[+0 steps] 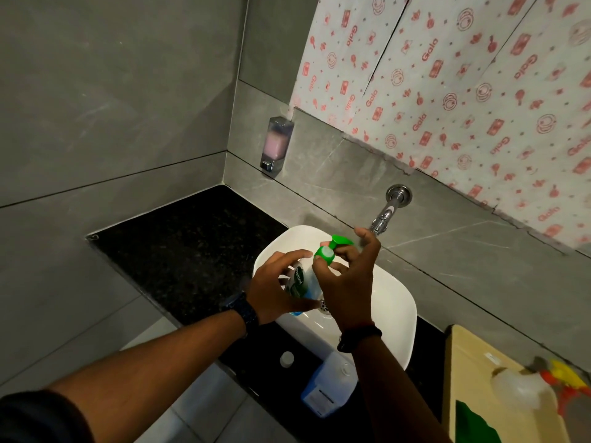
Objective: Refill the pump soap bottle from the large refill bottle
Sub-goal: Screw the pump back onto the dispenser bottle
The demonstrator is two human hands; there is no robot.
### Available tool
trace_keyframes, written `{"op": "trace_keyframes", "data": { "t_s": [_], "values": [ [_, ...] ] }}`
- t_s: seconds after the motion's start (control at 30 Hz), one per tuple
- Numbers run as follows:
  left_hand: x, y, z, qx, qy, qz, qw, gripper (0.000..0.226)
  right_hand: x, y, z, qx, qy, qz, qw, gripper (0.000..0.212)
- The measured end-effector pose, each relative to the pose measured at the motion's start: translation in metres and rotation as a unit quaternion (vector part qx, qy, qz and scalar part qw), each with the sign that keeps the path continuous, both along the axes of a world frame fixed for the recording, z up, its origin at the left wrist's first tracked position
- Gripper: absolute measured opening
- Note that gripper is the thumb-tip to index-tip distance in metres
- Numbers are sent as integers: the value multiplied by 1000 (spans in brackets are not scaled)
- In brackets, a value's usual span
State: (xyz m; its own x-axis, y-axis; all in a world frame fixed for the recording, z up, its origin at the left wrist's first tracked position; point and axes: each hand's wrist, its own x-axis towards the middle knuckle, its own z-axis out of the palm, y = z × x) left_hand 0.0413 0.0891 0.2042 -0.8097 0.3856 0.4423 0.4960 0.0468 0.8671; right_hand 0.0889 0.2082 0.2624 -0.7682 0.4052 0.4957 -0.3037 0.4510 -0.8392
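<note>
pump soap bottle (pixel 303 282) in left hand (pixel 275 289); right fingers (pixel 323 266) on its green pump (pixel 326 252).

A white basin (pixel 396 318) sits on a dark speckled counter (pixel 179 247) set into a corner of grey tiled wall. A chrome tap (pixel 388 212) juts from the wall above the basin's far rim. A wall-mounted dispenser (pixel 277 145) holding pink liquid hangs near the corner. Patterned white-and-red paper (pixel 454 78) covers the upper wall. At the lower right stands what looks like a cardboard box (pixel 473 372) with blurred, colourful contents.
</note>
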Motion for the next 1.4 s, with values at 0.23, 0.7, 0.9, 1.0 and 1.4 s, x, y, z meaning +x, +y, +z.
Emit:
{"op": "trace_keyframes", "data": {
  "t_s": [0.23, 0.7, 0.9, 1.0, 1.4],
  "values": [
    [2, -2, -5, 1, -11, 8, 1000, 78, 3, 1, -2, 53, 11, -34, 998, 77],
    [4, -2, -1, -1, 4, 13, 1000, 80, 4, 6, -3, 57, -1, -14, 998, 73],
    [5, -1, 2, -13, 1, 13, 1000, 82, 4, 7, -3, 52, -15, -2, 999, 75],
    [6, -1, 2, -15, -3, 12, 1000, 82, 3, 8, -4, 53, -17, -5, 998, 71],
    [5, 2, 3, 3, -38, 16, 999, 74, 0, 8, -2, 53, -13, -17, 998, 68]
  ]
}}
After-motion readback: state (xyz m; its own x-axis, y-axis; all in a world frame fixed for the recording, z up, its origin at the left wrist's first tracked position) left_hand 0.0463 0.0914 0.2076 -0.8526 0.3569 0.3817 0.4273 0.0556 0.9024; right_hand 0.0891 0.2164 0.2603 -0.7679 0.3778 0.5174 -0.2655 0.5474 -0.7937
